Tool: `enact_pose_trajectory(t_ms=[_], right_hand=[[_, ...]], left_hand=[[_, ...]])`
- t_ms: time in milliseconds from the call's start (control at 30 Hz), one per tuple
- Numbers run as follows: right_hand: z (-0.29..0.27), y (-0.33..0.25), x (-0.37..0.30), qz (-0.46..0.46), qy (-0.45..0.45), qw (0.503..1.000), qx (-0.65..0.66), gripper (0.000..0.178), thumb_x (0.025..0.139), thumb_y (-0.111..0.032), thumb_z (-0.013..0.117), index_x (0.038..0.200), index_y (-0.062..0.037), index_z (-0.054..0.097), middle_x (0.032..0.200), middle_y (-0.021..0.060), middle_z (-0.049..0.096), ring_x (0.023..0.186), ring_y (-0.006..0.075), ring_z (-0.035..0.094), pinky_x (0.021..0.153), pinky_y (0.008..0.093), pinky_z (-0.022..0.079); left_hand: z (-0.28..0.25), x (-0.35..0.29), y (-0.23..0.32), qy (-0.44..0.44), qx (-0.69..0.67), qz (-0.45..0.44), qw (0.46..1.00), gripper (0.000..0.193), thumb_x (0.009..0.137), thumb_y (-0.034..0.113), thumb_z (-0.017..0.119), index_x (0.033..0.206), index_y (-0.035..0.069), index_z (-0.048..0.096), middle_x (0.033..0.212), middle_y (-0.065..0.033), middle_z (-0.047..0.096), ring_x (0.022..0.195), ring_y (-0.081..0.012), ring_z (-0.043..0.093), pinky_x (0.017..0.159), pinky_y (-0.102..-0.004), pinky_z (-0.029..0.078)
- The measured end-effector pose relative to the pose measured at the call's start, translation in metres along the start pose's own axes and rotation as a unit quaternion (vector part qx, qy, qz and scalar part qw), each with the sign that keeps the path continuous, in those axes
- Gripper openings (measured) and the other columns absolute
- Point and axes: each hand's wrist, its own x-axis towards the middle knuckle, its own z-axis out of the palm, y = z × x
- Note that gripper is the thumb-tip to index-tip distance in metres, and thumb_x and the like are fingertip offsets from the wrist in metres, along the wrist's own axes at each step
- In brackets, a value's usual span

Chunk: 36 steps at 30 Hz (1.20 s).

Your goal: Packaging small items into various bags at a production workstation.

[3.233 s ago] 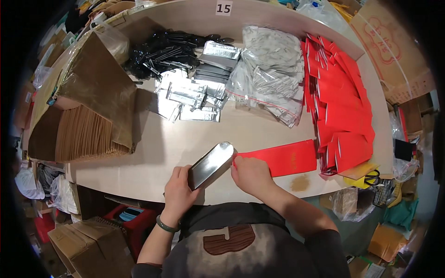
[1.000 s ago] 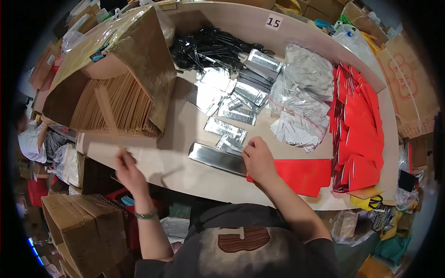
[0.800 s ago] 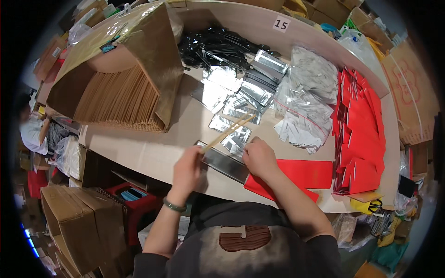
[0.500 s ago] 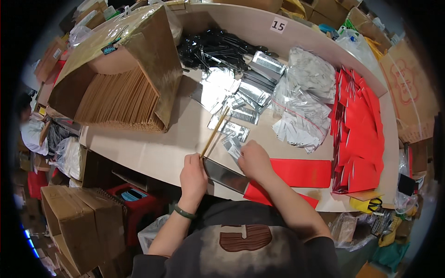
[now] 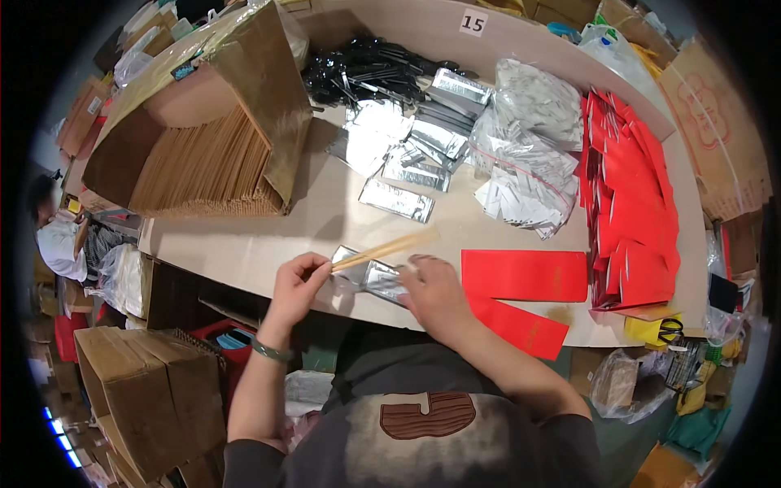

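Note:
My left hand (image 5: 297, 285) pinches one end of a narrow tan strip-like item (image 5: 378, 250), which slants up to the right and is blurred at its far end. Below that item, a long silver packet (image 5: 348, 275) lies near the table's front edge with a smaller silver packet (image 5: 382, 281) on it. My right hand (image 5: 437, 294) is just right of the smaller packet, fingers apart; whether it touches the packet is unclear. Beside it lie a flat red envelope (image 5: 525, 275) and a second red envelope (image 5: 525, 327), partly hidden by my forearm and reaching past the table edge.
A tilted carton (image 5: 264, 98) full of upright brown card pieces (image 5: 207, 163) stands on the left. Farther back are black-wrapped utensils (image 5: 366, 69), silver packets (image 5: 396, 200) and a plastic bag of small white packets (image 5: 529, 175). Red envelopes (image 5: 630, 199) stack up against the right rim.
My left hand moved left, tilting the tan item lower to the right. My right hand released the small silver packet, which now lies on the long one. The long packet appears farther left.

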Motion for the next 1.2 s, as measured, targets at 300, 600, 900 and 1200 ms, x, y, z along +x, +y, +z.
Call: enact_pose_trajectory(t_ms=[300, 600, 900, 1200], right_hand=[[-0.060, -0.002, -0.042, 0.053, -0.162, 0.985, -0.006, 0.045, 0.067, -0.025, 0.083, 0.097, 0.0013, 0.063, 0.128, 0.0239, 0.054, 0.123, 0.0403, 0.048, 0.102, 0.0490, 0.040], [-0.054, 0.004, -0.054, 0.056, -0.121, 0.991, 0.034, 0.044, 0.068, -0.023, 0.081, 0.099, 0.0018, 0.061, 0.132, 0.0233, 0.054, 0.122, 0.0401, 0.050, 0.098, 0.0484, 0.044], [-0.053, 0.002, -0.058, 0.054, -0.084, 0.994, 0.040, 0.056, 0.067, -0.017, 0.081, 0.114, -0.0002, 0.056, 0.130, 0.0214, 0.054, 0.119, 0.0393, 0.051, 0.097, 0.0485, 0.045], [-0.049, 0.005, -0.057, 0.039, -0.074, 0.990, 0.113, 0.057, 0.064, -0.008, 0.076, 0.117, -0.0001, 0.055, 0.116, 0.0176, 0.056, 0.109, 0.0373, 0.055, 0.091, 0.0477, 0.047]], left_hand=[[0.030, 0.020, 0.018, -0.180, 0.130, 0.098, 0.970, 0.007, 0.083, -0.001, 0.071, 0.087, 0.001, 0.065, 0.085, -0.0069, 0.066, 0.081, -0.0197, 0.065, 0.073, -0.0301, 0.053], [0.103, -0.025, 0.014, -0.058, 0.178, 0.136, 0.973, 0.024, 0.081, -0.004, 0.066, 0.103, 0.007, 0.071, 0.107, -0.0146, 0.066, 0.099, -0.0296, 0.064, 0.086, -0.0348, 0.053], [0.070, -0.014, 0.043, -0.118, 0.319, 0.275, 0.899, 0.064, 0.070, 0.025, 0.085, 0.123, 0.002, 0.058, 0.104, -0.0150, 0.063, 0.094, -0.0345, 0.062, 0.084, -0.0430, 0.051], [0.133, -0.038, 0.045, -0.235, -0.109, -0.117, 0.959, 0.060, 0.088, 0.004, 0.070, 0.140, 0.002, 0.040, 0.098, -0.0095, 0.065, 0.091, -0.0154, 0.065, 0.081, -0.0291, 0.054]])
